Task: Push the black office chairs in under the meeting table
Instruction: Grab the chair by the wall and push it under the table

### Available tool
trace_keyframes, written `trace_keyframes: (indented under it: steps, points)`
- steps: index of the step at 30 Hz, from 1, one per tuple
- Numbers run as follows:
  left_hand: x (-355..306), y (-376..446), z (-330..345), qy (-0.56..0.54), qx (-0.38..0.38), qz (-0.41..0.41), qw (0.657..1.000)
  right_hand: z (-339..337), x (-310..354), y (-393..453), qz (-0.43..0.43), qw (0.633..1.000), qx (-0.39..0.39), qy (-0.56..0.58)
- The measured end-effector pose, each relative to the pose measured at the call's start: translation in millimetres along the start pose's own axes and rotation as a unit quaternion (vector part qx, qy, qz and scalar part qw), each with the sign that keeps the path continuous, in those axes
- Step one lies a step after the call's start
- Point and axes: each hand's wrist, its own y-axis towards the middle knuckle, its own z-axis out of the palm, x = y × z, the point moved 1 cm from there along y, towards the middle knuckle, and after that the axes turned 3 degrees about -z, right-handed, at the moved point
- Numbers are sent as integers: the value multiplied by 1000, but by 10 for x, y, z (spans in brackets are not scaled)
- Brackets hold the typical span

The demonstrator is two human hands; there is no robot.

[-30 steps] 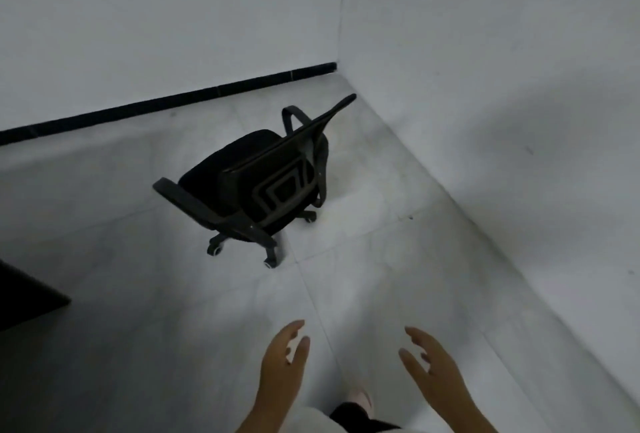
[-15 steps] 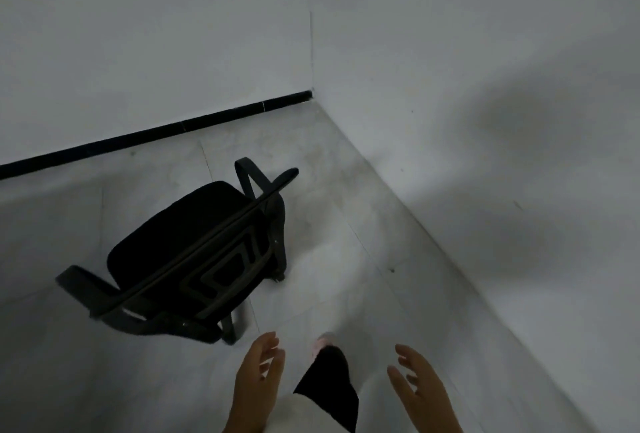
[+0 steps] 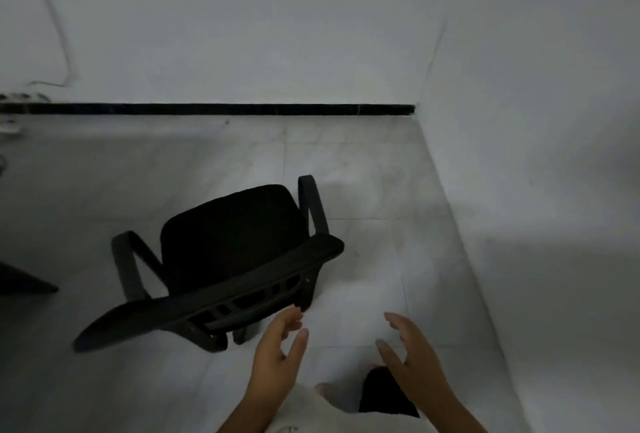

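Note:
A black office chair (image 3: 228, 242) stands on the pale tiled floor, seen from above and behind, its seat facing the far wall. Its backrest top edge (image 3: 214, 294) runs diagonally just in front of me. My left hand (image 3: 277, 356) is open, fingers spread, its fingertips right at the backrest's lower right corner; I cannot tell if they touch. My right hand (image 3: 412, 360) is open and apart from the chair, to its right. A dark corner at the left edge (image 3: 20, 283) may be the meeting table.
A white wall with a black skirting strip (image 3: 207, 109) closes the far side. Another white wall (image 3: 554, 190) runs down the right, meeting it in a corner. White cables and a socket strip (image 3: 14, 100) lie at far left. My foot and dark trouser leg (image 3: 384, 394) show below.
I have stepped closer and the view has swung left. The chair now fills the centre, its back nearest me, and my left hand has come up to the backrest.

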Motion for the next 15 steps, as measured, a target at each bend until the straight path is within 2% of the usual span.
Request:
trace_keyframes:
  steps: [2,4,7,11,13,15]
  points:
    - [7,-28,-22,6,-81,-28,996,-40,55,335,-118,990,4,-80]
    - [-34,-47,-64,8,-170,-50,984,-28,168,688,-249,958,-13,-144]
    - [-64,-67,-116,31,-279,-74,957,110,422,1150,-378,898,30,-225]
    - [-101,-53,-256,89,-364,-77,924,517,700,1454,-413,850,111,-307]
    - [-87,-10,-385,135,-376,-112,910,696,749,1473,-414,843,118,-323]
    - [-44,65,-544,203,-372,-140,895,795,727,1496,-432,843,87,-309]
